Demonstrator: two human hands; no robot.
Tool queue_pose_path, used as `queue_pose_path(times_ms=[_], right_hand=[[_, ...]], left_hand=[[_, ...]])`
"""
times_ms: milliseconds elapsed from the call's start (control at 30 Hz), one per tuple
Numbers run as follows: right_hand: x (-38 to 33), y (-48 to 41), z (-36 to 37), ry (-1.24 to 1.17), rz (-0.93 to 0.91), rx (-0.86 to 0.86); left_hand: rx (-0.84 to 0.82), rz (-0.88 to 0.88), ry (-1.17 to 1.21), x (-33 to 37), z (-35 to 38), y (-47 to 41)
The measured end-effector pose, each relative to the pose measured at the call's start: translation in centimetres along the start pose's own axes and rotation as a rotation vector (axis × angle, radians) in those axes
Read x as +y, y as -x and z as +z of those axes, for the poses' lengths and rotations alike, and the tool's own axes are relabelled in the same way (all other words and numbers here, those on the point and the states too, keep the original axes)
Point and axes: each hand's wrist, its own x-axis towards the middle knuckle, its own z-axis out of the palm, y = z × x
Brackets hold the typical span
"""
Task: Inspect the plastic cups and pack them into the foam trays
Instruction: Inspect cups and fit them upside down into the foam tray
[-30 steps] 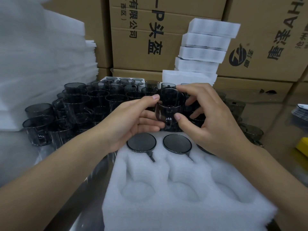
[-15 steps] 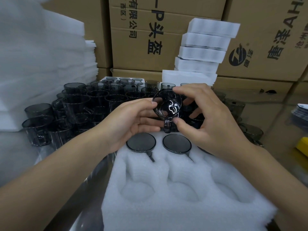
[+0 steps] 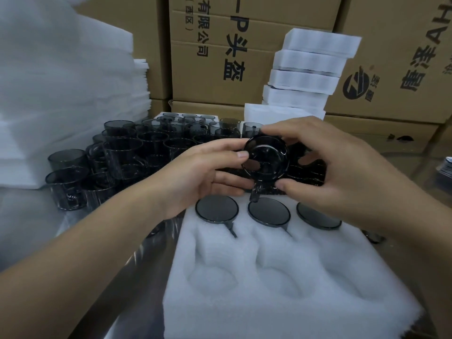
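Cardboard cartons (image 3: 220,57) behind, foam tray (image 3: 281,302) half full, inspection in hand.
Loose cups (image 3: 127,152) massed left of it; three packed cups (image 3: 269,214) fill the far row, near pockets free. Left hand (image 3: 195,177) and right hand (image 3: 337,172) both pinch the smoked plastic cup (image 3: 265,160) above that row, mouth toward camera, handle (image 3: 255,193) down by the right thumb. Likely light, rigid, glossy (so slippery, scuffs easily): take it by wall or handle, easy on the thin rim.
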Motion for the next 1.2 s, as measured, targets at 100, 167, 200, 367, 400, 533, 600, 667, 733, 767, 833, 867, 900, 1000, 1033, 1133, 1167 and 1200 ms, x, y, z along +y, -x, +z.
queue_pose_path(times_ms=[100, 167, 200, 367, 400, 533, 600, 667, 733, 767, 833, 867, 900, 1000, 1033, 1133, 1167, 1200], right_hand=[[-0.8, 0.2, -0.6, -0.086, -0.02, -0.019], [-1.1, 0.3, -0.5, -0.064, -0.084, -0.012], [-1.3, 0.4, -0.4, -0.061, -0.11, -0.013], [-1.3, 0.4, 0.8, -0.223, -0.098, -0.086], [-1.2, 0.4, 1.0, -0.28, -0.091, -0.106], [-0.8, 0.1, 1.5, -0.46, -0.047, -0.179], [-0.8, 0.0, 1.9, -0.457, -0.038, -0.208], [-0.9, 0.0, 2.4, -0.478, -0.047, -0.229], [-1.1, 0.3, 2.7, -0.518, -0.053, -0.235], [-1.2, 0.4, 2.7, -0.523, -0.05, -0.226], [-1.6, 0.6, 2.7, -0.524, -0.042, -0.204], [-1.8, 0.8, 2.7, -0.524, -0.042, -0.194], [-2.1, 0.8, 2.7, -0.517, -0.045, -0.187], [-3.2, 1.0, 2.9, -0.451, -0.067, -0.174], [-3.6, 1.0, 3.0, -0.433, -0.079, -0.169], [-4.3, 1.0, 3.4, -0.363, -0.132, -0.137], [-4.4, 1.0, 3.4, -0.349, -0.141, -0.13], [-4.5, 0.9, 3.4, -0.343, -0.145, -0.13]], left_hand=[[-0.079, -0.054, -0.071, 0.4, -0.5, -0.2], [-0.117, -0.109, -0.127, 0.7, -0.8, -0.3], [-0.135, -0.136, -0.146, 0.8, -1.0, -0.3], [-0.122, -0.144, -0.196, 0.8, -2.1, 0.1], [-0.108, -0.146, -0.205, 0.7, -2.2, 0.1], [-0.052, -0.157, -0.283, 1.1, -1.4, 0.8], [-0.038, -0.154, -0.345, 1.3, -0.9, 1.0], [-0.043, -0.144, -0.398, 1.3, -0.5, 1.1], [-0.065, -0.136, -0.416, 1.2, -0.4, 1.2], [-0.091, -0.132, -0.429, 1.2, -0.6, 1.3], [-0.194, -0.119, -0.409, 1.3, -1.3, 1.5], [-0.25, -0.112, -0.403, 1.4, -1.6, 1.6], [-0.281, -0.099, -0.404, 1.5, -1.9, 1.7], [-0.313, -0.048, -0.404, 1.9, -2.4, 1.7], [-0.31, -0.038, -0.422, 2.2, -2.4, 1.7], [-0.277, -0.051, -0.533, 3.2, -2.9, 2.2], [-0.276, -0.073, -0.585, 3.6, -3.0, 2.5], [-0.283, -0.117, -0.627, 4.0, -3.2, 2.7]])
